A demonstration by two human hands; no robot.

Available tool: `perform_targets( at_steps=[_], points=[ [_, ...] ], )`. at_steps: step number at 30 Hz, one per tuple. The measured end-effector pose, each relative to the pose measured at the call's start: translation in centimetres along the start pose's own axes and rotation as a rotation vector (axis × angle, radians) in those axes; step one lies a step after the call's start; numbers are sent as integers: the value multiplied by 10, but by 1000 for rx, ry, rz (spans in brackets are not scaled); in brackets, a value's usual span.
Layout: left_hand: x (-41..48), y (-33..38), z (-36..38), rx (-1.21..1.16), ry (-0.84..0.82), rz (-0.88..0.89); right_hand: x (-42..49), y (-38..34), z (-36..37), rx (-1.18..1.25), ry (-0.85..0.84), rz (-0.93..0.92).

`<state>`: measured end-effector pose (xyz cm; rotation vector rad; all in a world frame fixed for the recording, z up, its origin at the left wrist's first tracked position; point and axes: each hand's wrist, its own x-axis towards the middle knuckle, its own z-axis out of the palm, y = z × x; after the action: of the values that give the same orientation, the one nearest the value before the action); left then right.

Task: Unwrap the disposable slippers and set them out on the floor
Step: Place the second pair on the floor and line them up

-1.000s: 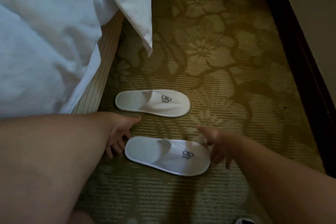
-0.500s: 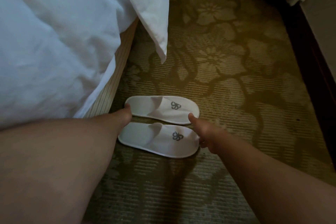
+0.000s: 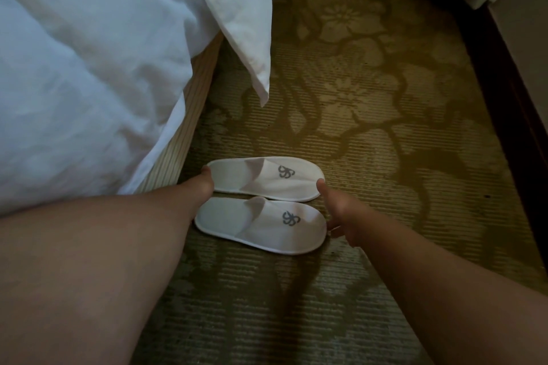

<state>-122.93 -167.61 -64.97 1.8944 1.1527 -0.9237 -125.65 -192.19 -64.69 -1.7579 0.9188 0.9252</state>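
Note:
Two white disposable slippers with grey logos lie unwrapped, side by side on the patterned carpet (image 3: 370,142), toes pointing right. The far slipper (image 3: 252,184) and the near slipper (image 3: 261,228) almost touch along their long edges. My left hand (image 3: 206,182) is at their heel ends, with the thumb on the far slipper's heel and the fingers hidden behind my forearm. My right hand (image 3: 338,210) is at the toe ends, thumb against the far slipper's toe and fingers spread by the near slipper's toe.
The bed with a white duvet (image 3: 89,68) fills the left side, its striped base (image 3: 184,139) next to the slippers' heels. A pillow corner (image 3: 249,38) hangs over the edge. A dark wooden skirting (image 3: 504,104) runs along the right.
The near slipper has slid up against the far one. Both hands moved inward to the ends of the pair; the view shifted slightly.

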Motion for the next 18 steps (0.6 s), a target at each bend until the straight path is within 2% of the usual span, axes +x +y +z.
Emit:
perform_targets(
  at_steps=[18],
  points=[
    [16,-2,2,-132,5,53,1,-2,-3,-51,13,31]
  ],
)
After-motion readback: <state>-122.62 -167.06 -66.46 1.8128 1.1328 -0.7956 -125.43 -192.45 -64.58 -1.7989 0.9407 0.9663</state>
